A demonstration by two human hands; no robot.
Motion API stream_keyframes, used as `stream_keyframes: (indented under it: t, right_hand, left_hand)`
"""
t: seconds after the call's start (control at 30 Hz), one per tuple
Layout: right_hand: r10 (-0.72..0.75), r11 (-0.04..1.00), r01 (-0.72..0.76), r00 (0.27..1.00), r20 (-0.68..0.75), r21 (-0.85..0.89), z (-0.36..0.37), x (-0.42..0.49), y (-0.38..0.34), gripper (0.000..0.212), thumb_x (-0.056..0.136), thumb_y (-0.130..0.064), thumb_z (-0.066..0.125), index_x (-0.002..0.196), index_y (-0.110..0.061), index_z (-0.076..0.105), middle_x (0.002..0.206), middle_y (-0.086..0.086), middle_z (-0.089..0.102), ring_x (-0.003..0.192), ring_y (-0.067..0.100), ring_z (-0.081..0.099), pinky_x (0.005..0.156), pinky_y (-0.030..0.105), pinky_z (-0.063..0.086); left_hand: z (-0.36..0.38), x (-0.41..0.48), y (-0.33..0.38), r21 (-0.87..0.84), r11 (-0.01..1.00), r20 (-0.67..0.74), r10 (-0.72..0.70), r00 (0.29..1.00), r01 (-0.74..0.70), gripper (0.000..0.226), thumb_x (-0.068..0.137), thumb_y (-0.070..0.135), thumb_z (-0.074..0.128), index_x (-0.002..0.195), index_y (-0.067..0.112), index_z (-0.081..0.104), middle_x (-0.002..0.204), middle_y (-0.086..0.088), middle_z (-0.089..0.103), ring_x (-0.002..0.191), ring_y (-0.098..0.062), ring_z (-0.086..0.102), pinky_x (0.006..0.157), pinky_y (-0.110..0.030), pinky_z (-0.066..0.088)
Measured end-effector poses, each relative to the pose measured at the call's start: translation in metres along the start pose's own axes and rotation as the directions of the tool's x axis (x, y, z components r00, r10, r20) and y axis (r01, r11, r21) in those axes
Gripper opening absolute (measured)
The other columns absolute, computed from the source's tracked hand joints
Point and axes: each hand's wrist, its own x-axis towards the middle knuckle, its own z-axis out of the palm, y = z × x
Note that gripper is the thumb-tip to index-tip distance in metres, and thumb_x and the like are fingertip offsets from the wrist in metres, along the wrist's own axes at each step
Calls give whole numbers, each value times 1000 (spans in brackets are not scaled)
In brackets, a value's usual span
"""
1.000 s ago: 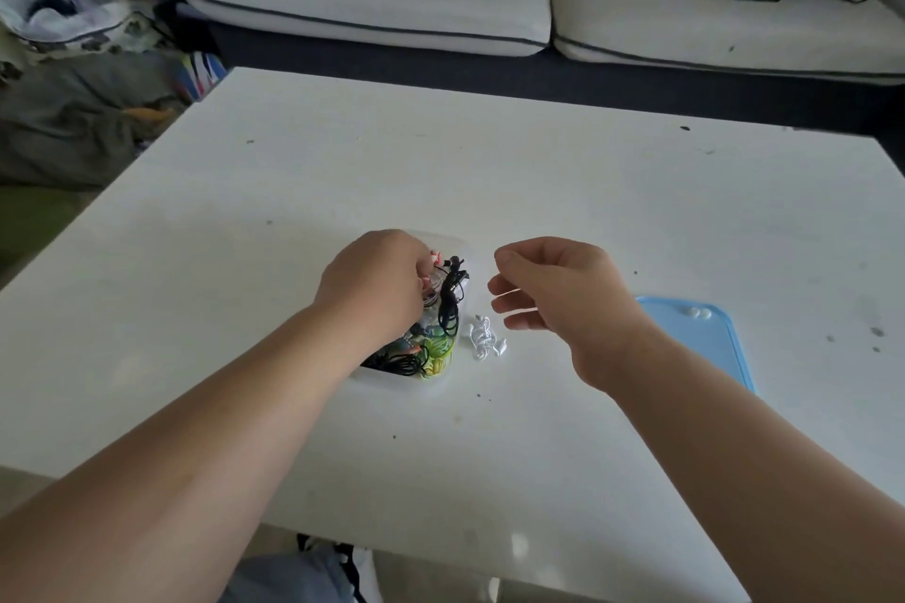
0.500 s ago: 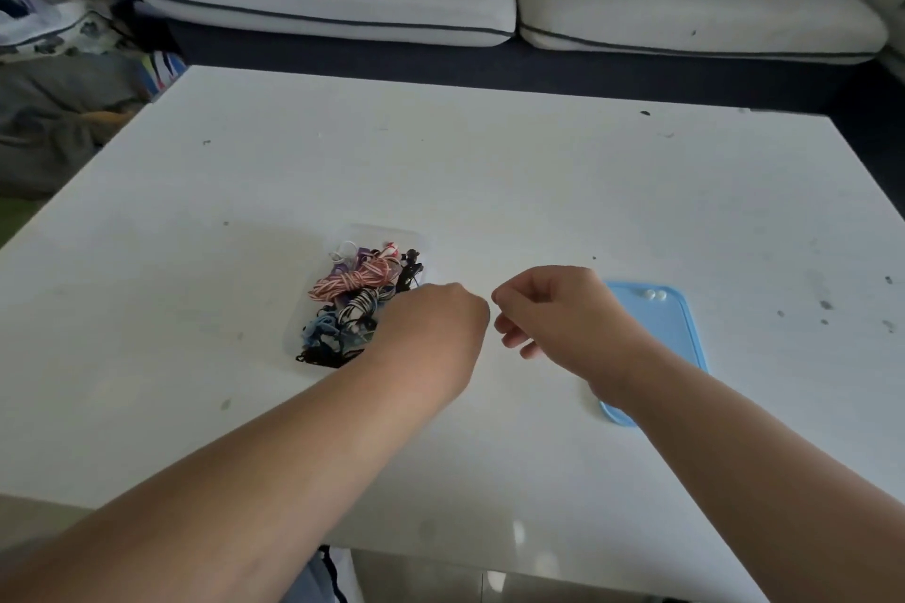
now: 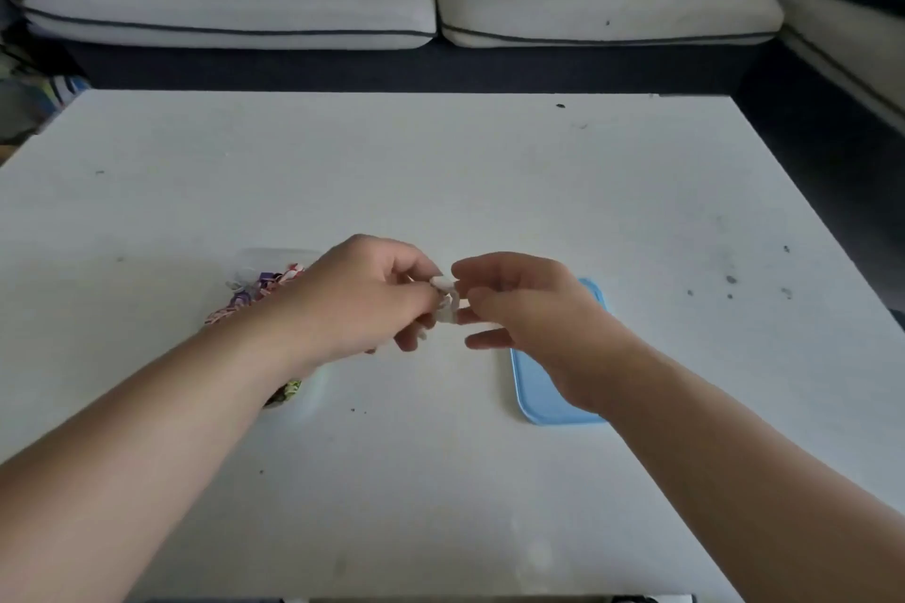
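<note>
Left hand (image 3: pixel 362 294) and right hand (image 3: pixel 531 309) each pinched one white cord bundle (image 3: pixel 446 300). Blue lid (image 3: pixel 551 399) lay under right hand.

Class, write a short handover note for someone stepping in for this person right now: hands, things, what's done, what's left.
Left hand: pinches the small white bundle above the table.
Right hand: thumb and forefinger pinch the bundle's other side.
Clear container of coloured cords: on the table, partly hidden by the left forearm.
Blue lid: flat on the table, partly under the right wrist.
Done: lid off, white bundle out of the container.
Left: probably work the bundle apart, then set it down; its make is too blurred to tell.
</note>
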Motion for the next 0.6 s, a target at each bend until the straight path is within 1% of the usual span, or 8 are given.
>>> stream_keyframes:
  t: [0.03,0.07,0.13,0.2,0.3,0.4,0.53,0.6]
  right_hand:
    - [-7,995,1,998,66,96,-4,-3,-3,31,95,1,57,120,-12,70,109,10,77,104,24,74,89,41,62]
    - [-25,986,4,992,124,169,-7,-6,-5,33,95,5,55,122,-8,69,110,13,77,105,26,75,89,40,62]
    - [-64,961,10,981,185,278,-12,-10,-8,35,95,9,51,123,-5,67,109,18,76,104,30,75,89,39,60]
    - [-98,947,35,978,186,319,-15,-11,-9,30,97,5,56,123,-4,68,106,19,76,102,29,74,89,38,59]
    - [-126,949,76,981,147,306,-15,-10,-8,26,98,-5,64,124,-5,68,106,20,77,104,30,75,87,37,58]
    - [-84,929,32,988,127,368,-14,-7,-7,29,98,-3,62,127,-4,64,110,23,75,105,33,74,84,38,58]
    - [-21,906,-42,990,143,421,-13,-3,-10,29,97,3,55,123,-3,65,107,22,75,91,34,72,78,37,59]
    - [-20,906,-56,984,174,420,-12,-3,-12,27,96,3,54,120,1,67,104,22,74,88,33,71,77,37,59]
  left_hand:
    - [-2,-2,6,-136,991,25,-7,1000,10,13,98,21,66,92,22,78,78,-5,78,66,-17,72,57,-30,44]
    - [-3,-3,9,-213,977,28,1,1000,5,12,98,18,67,93,20,78,78,-9,78,64,-19,70,56,-30,43]
    - [-1,-4,15,-278,961,5,16,1000,-14,10,98,20,69,94,18,78,75,-8,76,60,-19,68,54,-30,42]
    - [1,-3,18,-331,944,-4,11,1000,-12,10,98,24,70,97,16,76,76,-8,75,58,-19,65,53,-30,40]
    - [1,-3,18,-338,941,-21,9,1000,-15,12,97,28,70,98,17,75,78,-12,75,56,-19,62,51,-28,34]
    - [-2,-2,16,-338,941,-35,4,999,-15,11,94,32,73,102,25,76,76,-8,74,58,-19,57,53,-27,33]
    - [-11,-2,13,-395,918,-6,28,1000,-28,24,96,19,69,117,30,72,86,-7,78,70,-14,58,59,-28,37]
    - [-12,-2,10,-383,921,-1,74,997,-69,25,97,14,68,117,28,73,90,-8,78,78,-13,61,65,-30,41]
